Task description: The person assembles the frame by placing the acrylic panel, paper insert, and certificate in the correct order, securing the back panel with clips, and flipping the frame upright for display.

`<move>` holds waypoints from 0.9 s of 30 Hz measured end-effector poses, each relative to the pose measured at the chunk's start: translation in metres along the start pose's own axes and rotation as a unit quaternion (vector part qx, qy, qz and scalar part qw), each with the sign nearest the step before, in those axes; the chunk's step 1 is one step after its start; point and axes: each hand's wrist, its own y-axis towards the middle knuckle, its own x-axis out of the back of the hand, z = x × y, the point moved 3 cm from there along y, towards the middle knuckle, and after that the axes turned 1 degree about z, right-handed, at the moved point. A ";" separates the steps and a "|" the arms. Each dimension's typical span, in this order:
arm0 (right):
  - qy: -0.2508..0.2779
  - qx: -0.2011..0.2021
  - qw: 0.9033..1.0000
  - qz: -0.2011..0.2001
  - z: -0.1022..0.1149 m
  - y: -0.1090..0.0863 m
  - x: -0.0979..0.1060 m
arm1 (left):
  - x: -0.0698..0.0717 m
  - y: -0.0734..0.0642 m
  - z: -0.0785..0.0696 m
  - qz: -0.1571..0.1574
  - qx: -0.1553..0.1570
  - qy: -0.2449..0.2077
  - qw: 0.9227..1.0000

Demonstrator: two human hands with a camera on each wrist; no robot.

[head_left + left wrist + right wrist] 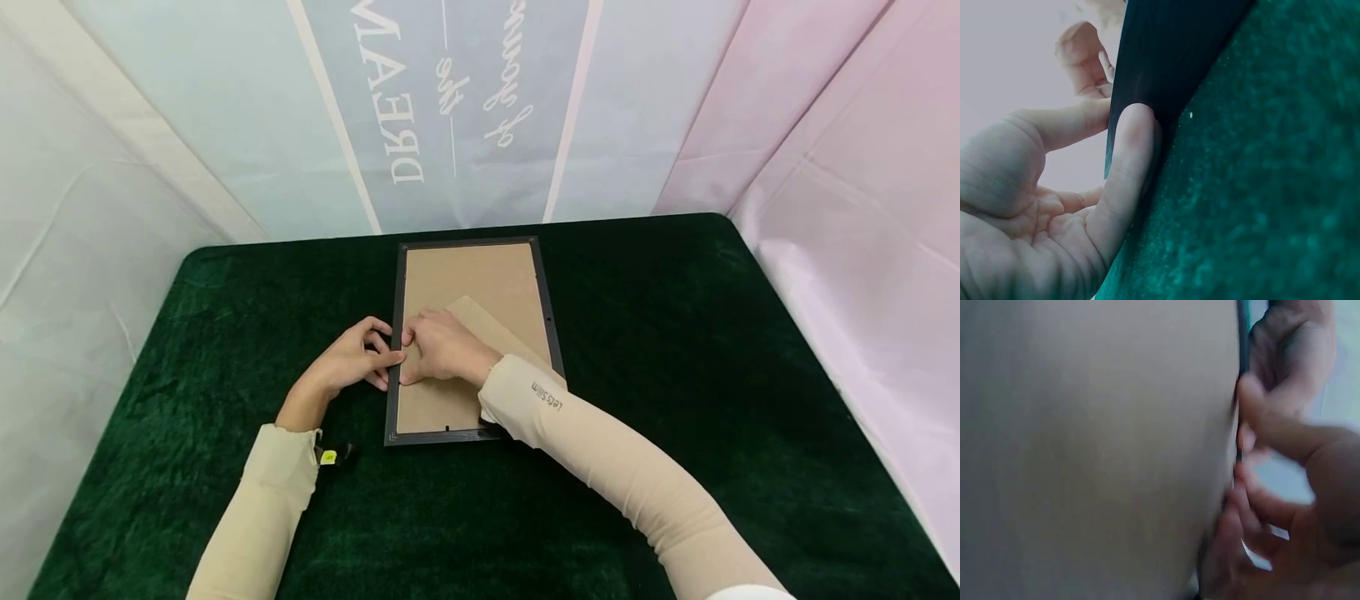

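Centrally on the green surface (712, 333) we list one black rectangular frame (427, 438), back uppermost, with tan backing board (472, 271) and slanting flap (486, 323). Our left hand (352, 361) pinches its left side; our right hand (444, 346) curls at the inner edge, its grip uncertain to us. Right sleeve (615, 442) obscures the near right corner; lettered backdrop (465, 100) behind.

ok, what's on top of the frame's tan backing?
A tan strip lies slantwise over the backing, the right hand at the backing's left edge. The lower right corner can't be seen under the right sleeve, nor what the hand covers.
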 end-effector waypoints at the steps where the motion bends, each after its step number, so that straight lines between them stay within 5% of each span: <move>1: 0.016 0.009 1.000 0.012 0.000 -0.001 0.002 | 0.000 -0.001 0.001 -0.001 0.001 0.000 1.000; 7: 0.127 0.022 0.990 0.053 -0.021 -0.011 0.031 | 0.001 -0.003 0.000 -0.004 -0.001 -0.002 1.000; 18: 0.161 -0.097 0.973 -0.131 -0.161 -0.035 0.095 | 0.000 0.000 0.000 -0.005 -0.003 0.007 1.000; 27: 0.163 -0.099 0.970 -0.149 -0.199 -0.038 0.094 | 0.000 0.001 0.002 -0.004 -0.002 0.006 1.000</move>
